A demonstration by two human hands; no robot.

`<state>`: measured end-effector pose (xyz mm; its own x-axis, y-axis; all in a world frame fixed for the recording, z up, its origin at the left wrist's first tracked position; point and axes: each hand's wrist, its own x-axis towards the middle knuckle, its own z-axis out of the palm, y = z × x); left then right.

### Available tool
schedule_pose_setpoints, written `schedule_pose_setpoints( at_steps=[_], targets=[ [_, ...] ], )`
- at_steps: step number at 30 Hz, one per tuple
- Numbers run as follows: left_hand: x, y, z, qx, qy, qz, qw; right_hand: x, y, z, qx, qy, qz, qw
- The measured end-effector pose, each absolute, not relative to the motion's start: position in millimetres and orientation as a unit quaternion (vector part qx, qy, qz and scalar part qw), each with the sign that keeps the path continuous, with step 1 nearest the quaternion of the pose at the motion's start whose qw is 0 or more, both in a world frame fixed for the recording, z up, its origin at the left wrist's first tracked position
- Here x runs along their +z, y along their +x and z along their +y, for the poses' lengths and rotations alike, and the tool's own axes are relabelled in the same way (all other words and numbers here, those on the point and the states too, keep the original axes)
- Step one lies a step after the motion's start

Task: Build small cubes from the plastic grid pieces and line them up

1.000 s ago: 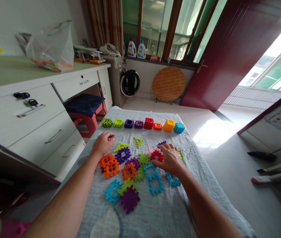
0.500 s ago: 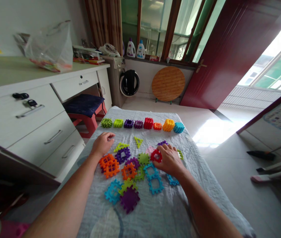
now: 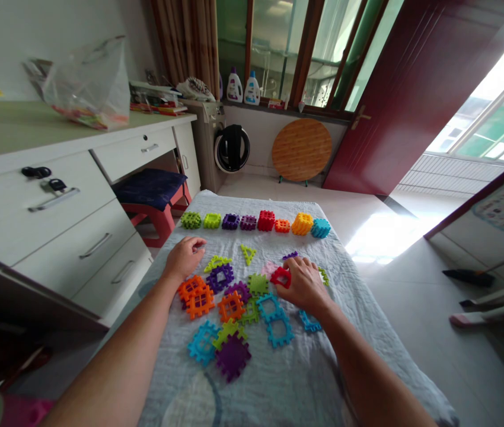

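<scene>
My right hand grips the red interlocking building tile with thumb and fingers, and the tile is tilted up from the cloth. Just beyond my right hand lies a purple tile. A lime green piece shows past its far side, and a blue frame tile is partly hidden by my wrist. My left hand rests on the cloth with loosely curled fingers and nothing visible in them. Nearest to it are a lime triangle, a dark purple frame tile and orange tiles.
A row of assembled blocks, including a red cube and a yellow block, stands along the far side of the cloth-covered table. Between my arms lie blue frame tiles and a solid purple tile. White drawers flank the left.
My right hand has taken hold of the red tile and tipped it up. My left hand stays in the same place.
</scene>
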<state>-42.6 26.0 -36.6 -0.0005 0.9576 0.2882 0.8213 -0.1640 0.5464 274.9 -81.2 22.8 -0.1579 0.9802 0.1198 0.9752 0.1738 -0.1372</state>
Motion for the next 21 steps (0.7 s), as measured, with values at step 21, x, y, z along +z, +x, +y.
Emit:
schedule_pose_setpoints(
  at_steps=[21],
  targets=[
    [-36.7, -42.6, 26.3, 0.307, 0.697, 0.638, 0.117, 15.3, 273.3, -78.0, 0.001, -0.657, -0.75, 0.078]
  ],
)
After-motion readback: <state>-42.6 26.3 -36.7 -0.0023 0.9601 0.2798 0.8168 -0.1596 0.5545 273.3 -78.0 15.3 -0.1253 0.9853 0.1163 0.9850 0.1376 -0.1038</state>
